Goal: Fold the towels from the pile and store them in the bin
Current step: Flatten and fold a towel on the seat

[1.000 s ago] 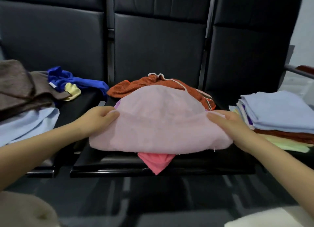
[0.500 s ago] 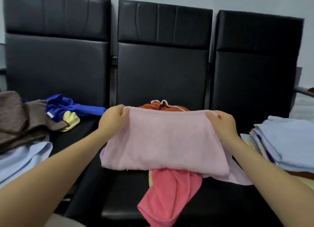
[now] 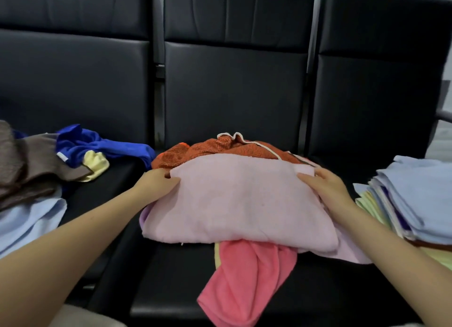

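Folding is midway: left hand (image 3: 159, 183) and right hand (image 3: 325, 184) pinch the pink towel's (image 3: 239, 199) far corners; folded stack (image 3: 415, 194) beside the right grip, unfolded pile (image 3: 36, 170) beyond the left, bin unseen

Pale pink towel (image 3: 239, 199), coral towel (image 3: 247, 275), speckled orange towel (image 3: 195, 153) (white piping), black seats (image 3: 234, 89)

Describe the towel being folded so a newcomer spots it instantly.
On the middle black seat, both hands grip a pale pink towel, left hand and right hand at its far corners. It lies over an orange towel and a brighter pink one.
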### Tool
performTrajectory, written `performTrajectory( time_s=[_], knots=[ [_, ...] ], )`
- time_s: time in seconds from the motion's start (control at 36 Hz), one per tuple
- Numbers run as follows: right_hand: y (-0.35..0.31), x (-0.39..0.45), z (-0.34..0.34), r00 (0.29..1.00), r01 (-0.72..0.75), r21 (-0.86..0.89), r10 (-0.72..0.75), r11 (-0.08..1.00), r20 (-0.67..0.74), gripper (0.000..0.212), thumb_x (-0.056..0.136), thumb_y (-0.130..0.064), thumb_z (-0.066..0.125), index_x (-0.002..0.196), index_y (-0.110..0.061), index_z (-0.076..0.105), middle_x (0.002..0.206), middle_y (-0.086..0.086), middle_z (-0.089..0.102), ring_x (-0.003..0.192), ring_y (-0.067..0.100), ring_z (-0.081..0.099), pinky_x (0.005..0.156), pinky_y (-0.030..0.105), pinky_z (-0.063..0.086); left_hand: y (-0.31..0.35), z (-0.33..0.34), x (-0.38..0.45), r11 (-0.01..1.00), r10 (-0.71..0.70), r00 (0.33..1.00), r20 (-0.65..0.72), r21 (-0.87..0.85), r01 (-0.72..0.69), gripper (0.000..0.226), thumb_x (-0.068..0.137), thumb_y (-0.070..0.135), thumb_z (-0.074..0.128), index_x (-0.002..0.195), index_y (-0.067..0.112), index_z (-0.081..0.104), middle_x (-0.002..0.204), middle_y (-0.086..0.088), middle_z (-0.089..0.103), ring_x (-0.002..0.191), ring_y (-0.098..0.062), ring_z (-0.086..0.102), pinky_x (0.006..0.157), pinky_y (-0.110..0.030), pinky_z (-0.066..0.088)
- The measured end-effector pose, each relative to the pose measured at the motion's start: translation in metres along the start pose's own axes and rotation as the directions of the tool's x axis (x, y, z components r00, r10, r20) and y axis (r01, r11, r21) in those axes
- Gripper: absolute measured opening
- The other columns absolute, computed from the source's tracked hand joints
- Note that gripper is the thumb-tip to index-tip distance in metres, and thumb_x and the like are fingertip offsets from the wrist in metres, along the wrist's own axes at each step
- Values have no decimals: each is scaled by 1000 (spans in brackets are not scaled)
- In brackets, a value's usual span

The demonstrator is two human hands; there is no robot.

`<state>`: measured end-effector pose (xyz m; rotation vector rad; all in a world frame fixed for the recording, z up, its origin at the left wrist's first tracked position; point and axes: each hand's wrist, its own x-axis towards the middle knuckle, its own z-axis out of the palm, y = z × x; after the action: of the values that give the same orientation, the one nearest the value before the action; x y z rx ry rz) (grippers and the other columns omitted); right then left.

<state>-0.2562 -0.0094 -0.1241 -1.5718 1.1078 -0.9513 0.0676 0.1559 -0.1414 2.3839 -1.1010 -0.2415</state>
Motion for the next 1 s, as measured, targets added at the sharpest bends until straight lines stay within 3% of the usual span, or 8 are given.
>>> performTrajectory(
  time_s=[0.14,0.31,0.44,0.56,0.61,0.75,0.86,1.0],
  knots=[
    [-2,-6,-7,999,45,157,-47,986,4,31,86,-18,70,116,-18,65,105,2,72,97,21,68,74,33,53,-9,0,-5,997,14,999,-31,73,-12,43,96,37,52,78,3,71,78,-10,67,72,-20,56,63,-32,38],
    [-8,-24,-18,943,-272,177,225,946,246,32,82,-29,73,109,-12,68,105,7,74,100,24,67,76,35,50,8,0,-20,976,212,921,-326,18,-218,38,96,33,52,72,6,65,64,-8,61,61,-23,55,56,-36,39],
    [-14,-37,-22,888,-410,145,357,901,291,24,81,-15,73,103,-8,67,86,7,77,95,25,66,72,36,49,15,6,-24,993,117,980,-162,-14,-121,30,96,37,53,102,9,60,95,-7,65,82,-22,55,68,-33,37],
    [-20,-41,-30,926,-370,236,336,899,172,15,87,-18,69,98,-8,66,89,10,74,90,26,66,71,36,49,16,9,-26,991,42,992,-115,-120,-56,55,94,37,57,139,7,43,129,-13,56,112,-30,54,87,-36,41],
    [-24,-41,-38,937,-347,248,325,904,129,17,90,-23,66,99,-9,65,93,11,72,89,26,65,70,35,48,15,10,-24,980,47,989,-140,-187,-73,62,91,38,61,142,10,40,135,-11,53,119,-30,52,97,-38,42],
    [-29,-46,-59,939,-338,289,343,896,35,19,92,-27,63,101,-11,62,97,10,68,87,26,63,70,36,48,29,11,-34,947,205,936,-285,-185,-264,52,84,34,67,131,14,53,119,-7,56,111,-27,54,94,-48,48],
    [-36,-49,-61,943,-304,352,331,885,-19,10,96,-26,58,94,-16,60,97,6,65,84,22,60,74,37,47,56,14,-54,876,391,870,-300,-168,-452,23,88,29,66,110,23,65,99,3,58,92,-16,54,82,-34,47],
    [-56,-56,-42,949,-301,380,313,875,29,16,98,-28,55,94,-13,60,95,8,64,85,21,59,66,36,44,73,27,-63,853,416,892,-179,-262,-451,13,89,22,66,102,23,65,82,10,60,74,-2,53,67,-15,40]
  ],
)
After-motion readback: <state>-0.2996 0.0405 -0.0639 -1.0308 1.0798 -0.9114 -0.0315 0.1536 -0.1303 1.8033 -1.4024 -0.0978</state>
